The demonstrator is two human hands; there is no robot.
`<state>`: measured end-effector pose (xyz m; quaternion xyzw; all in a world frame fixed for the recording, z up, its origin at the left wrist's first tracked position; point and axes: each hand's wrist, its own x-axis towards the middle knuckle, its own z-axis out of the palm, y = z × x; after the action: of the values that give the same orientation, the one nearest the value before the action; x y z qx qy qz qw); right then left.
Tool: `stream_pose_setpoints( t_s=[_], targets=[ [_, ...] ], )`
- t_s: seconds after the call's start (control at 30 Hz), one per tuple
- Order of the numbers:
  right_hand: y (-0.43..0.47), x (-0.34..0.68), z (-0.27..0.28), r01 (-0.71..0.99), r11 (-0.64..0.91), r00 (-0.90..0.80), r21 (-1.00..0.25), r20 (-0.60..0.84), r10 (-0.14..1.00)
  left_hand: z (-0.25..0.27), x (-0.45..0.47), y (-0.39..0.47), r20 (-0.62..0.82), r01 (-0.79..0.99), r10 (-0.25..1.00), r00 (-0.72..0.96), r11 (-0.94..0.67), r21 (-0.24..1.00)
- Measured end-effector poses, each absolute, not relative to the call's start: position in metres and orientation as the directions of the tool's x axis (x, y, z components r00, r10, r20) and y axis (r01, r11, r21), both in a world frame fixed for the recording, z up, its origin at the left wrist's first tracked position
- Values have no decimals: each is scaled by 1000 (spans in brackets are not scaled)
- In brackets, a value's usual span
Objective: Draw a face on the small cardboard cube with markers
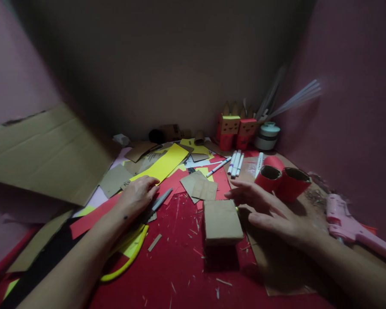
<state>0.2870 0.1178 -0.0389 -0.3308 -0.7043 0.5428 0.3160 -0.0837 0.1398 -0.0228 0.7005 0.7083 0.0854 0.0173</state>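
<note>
A small brown cardboard box (223,221) sits on the red tabletop. Just right of it is my right hand (270,210), fingers stretched and thumb apart, holding nothing. My left hand (138,195) rests over the paper scraps at left, fingers loosely extended by the lower end of a yellow paper strip (164,163). Whether they touch the strip I cannot tell. Under that hand and forearm lie yellow-handled scissors (138,253), blades pointing away, partly hidden. A long red paper strip (96,214) passes beneath the same arm. Two square cardboard pieces (204,189) lie behind the box.
Red-covered tubes (296,182) and a pink glue gun (347,223) are at right. White markers (234,163) lie farther back. Two decorated figures with faces (230,128) stand by a pale jar (267,136). A large cardboard sheet (48,154) leans at left.
</note>
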Motion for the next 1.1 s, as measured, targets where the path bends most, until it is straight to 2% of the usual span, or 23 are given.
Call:
stream_pose_setpoints(
  t_s=[0.07, 0.2, 0.3, 0.47, 0.6, 0.8, 1.1],
  targets=[
    [114, 282, -38, 112, 191, -482, -975, 115, 869, -23, -91, 140, 137, 991, 988, -64, 46, 127],
    [109, 274, -33, 246, 327, -296, -912, 251, 922, -29, -105, 145, 217, 985, 963, -158, 139, 99],
    [111, 273, -32, 311, 352, -322, -883, 251, 913, -39, -109, 149, 220, 978, 954, -203, 184, 102],
    [118, 274, -38, 339, 262, -323, -904, 150, 935, -45, -109, 148, 240, 977, 949, -205, 186, 102],
    [118, 275, -40, 335, 226, -294, -915, 126, 947, -42, -110, 149, 219, 977, 953, -207, 190, 97],
    [118, 277, -45, 334, 266, -342, -904, 147, 928, -47, -111, 153, 202, 962, 942, -270, 256, 93],
    [114, 265, -29, 373, 314, -357, -873, 177, 917, -52, -124, 159, 263, 971, 941, -213, 175, 161]
  ],
)
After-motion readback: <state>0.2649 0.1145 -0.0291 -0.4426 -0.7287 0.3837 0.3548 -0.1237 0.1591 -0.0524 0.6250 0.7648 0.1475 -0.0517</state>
